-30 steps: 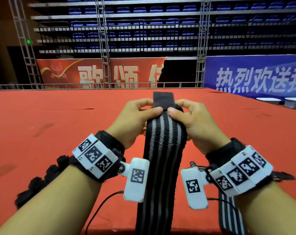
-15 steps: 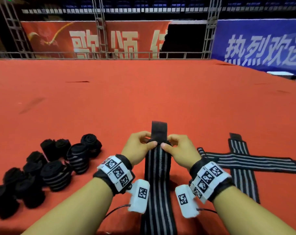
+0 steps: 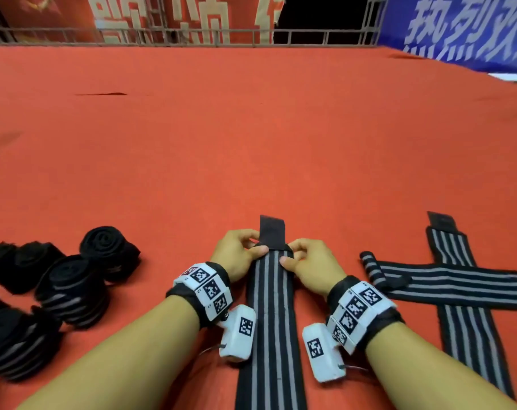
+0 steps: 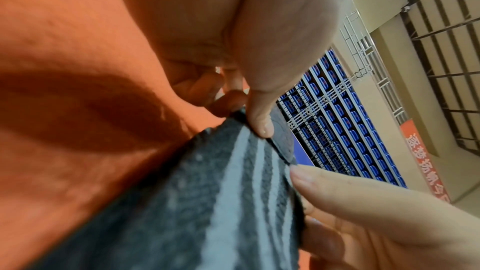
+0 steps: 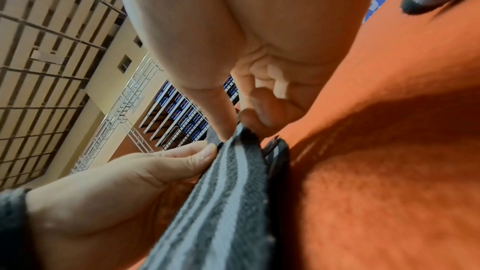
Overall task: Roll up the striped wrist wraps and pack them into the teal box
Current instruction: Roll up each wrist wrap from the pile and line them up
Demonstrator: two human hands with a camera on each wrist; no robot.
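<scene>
Left hand (image 3: 239, 255) and right hand (image 3: 307, 267) pinch the striped wrap (image 3: 270, 321) at its far end, now lower, down on the red mat (image 3: 251, 143).

Wrist views show thumbs on top, fingers curled beneath — hidden from the head view. The wrap runs near-to-far, black tab (image 3: 272, 232) pointing away; rolled wraps (image 3: 71, 288) left, crossed flat wraps (image 3: 458, 279) right.

Rolled wraps (image 3: 74, 279) left; held wrap (image 3: 270, 306) centre; crossed wraps (image 3: 458, 282) right.
</scene>
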